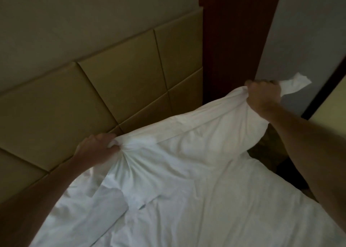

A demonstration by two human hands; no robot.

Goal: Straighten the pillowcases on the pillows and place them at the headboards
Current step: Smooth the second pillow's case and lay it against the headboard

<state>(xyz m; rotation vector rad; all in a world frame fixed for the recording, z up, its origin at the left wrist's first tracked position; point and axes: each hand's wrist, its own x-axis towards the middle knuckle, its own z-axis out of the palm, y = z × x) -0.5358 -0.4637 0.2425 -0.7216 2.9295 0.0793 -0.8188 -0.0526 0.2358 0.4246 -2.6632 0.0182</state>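
- Between the hands: a white pillow (187,140) hangs stretched, one end in each fist. It slopes, low at the left end and raised at the right.
- Left hand (97,147): fingers curled tight round a bunched corner of the pillow. Creases fan out from the grip.
- Right hand (264,95): higher and farther out, fist closed on the opposite corner. A loose tip of the case (295,82) sticks out past the knuckles.
- Below both hands: a white sheet (215,215) covers the bed, rumpled throughout, with folds heaped under the left forearm. The pillow's lower edge lies on or just above it; which cannot be told.
- Beyond the left hand: a headboard (89,100) of padded tan panels with dark seams. The left knuckles are just in front of it; contact cannot be told.
- Above the headboard: a plain pale wall (74,12).
- Behind the right hand: an upright dark wooden post (234,40), set against the headboard's right edge.
- Right of the post: a grey wall surface (309,31), then a dark strip (325,89) bordering a yellowish panel (335,104).
- Under the right forearm: a dark floor (269,145) beside the bed, detail unclear.
- Room dim; edges soft.
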